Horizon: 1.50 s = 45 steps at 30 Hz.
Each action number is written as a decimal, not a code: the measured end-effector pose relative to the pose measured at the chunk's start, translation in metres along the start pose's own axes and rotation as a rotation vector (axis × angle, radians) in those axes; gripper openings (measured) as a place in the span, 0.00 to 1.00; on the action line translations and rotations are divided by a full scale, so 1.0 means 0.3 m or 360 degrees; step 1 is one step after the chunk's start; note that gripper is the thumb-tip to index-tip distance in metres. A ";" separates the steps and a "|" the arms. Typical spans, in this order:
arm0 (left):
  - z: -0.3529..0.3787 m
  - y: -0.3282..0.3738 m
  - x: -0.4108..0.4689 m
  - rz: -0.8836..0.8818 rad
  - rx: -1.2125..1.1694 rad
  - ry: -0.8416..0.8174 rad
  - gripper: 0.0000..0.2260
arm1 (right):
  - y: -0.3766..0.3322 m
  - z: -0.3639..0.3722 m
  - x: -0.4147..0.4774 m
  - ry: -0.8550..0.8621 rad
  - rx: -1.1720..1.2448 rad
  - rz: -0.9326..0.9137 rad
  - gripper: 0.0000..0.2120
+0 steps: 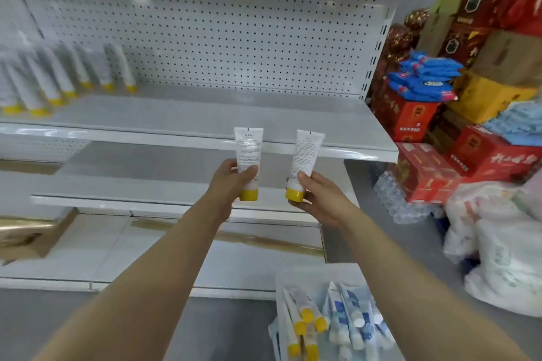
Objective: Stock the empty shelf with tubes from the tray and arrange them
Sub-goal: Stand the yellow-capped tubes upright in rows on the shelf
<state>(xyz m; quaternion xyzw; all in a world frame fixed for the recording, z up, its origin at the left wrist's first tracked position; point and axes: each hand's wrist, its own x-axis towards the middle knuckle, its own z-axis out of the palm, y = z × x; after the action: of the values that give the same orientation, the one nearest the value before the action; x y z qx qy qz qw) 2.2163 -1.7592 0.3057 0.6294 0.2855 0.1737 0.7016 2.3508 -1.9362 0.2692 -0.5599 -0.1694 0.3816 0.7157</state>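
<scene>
Gripping a yellow-capped tube (248, 152) in the left hand (231, 179) and a second tube (306, 155) in the right hand (318, 195), fingers curled round both, caps down, a person is facing the shelf (205, 117); the tray (305, 277) is lying at five o'clock

One head-worn wide-angle camera looks forward and down along both forearms, close behind the left grip (233, 182) and right grip (319, 196), each holding a white yellow-capped plastic tube (248, 152). Beyond the grips a white pegboard-backed metal shelf (205, 117) fills the upper frame; below the right grip a pale translucent tray (296, 275) meets the bottom edge.
</scene>
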 end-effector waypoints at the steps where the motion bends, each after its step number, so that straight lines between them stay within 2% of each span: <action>1: -0.029 0.041 0.002 0.0043 -0.0009 0.0026 0.20 | -0.027 0.039 0.019 -0.0041 -0.0032 -0.0021 0.19; 3: -0.092 0.113 0.013 0.0122 -0.0042 0.0073 0.20 | -0.073 0.117 0.057 -0.0104 -0.0097 -0.0061 0.20; 9: -0.322 0.248 0.093 0.0313 -0.0137 0.0167 0.16 | -0.175 0.343 0.206 -0.0097 -0.0213 -0.0168 0.15; 17: -0.726 0.347 0.364 0.0489 -0.0175 0.0202 0.16 | -0.203 0.727 0.533 -0.0111 -0.0299 -0.0303 0.17; 24: -1.135 0.396 0.694 0.0521 -0.0038 0.0215 0.16 | -0.112 1.144 0.861 0.0044 -0.0209 -0.0338 0.14; 28: -1.316 0.406 0.870 0.0505 0.0005 0.0211 0.19 | -0.079 1.318 1.009 0.0182 -0.0223 -0.0401 0.16; 33: -1.444 0.385 1.019 0.0480 -0.0025 0.0263 0.19 | -0.007 1.438 1.133 0.0313 -0.0439 -0.0459 0.17; 37: -1.486 0.377 1.095 0.0502 -0.0069 0.0338 0.17 | 0.020 1.489 1.227 0.0408 -0.0433 -0.0477 0.16; 45: -1.555 0.311 1.223 0.0569 0.0016 0.0509 0.15 | 0.060 1.545 1.380 0.0417 -0.0506 -0.0451 0.16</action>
<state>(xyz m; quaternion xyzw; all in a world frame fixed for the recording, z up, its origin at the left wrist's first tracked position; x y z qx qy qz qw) 2.2232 -1.1585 0.3097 0.6378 0.2777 0.3914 0.6024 2.3037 -1.3186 0.3223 -0.6808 -0.2098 0.1702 0.6808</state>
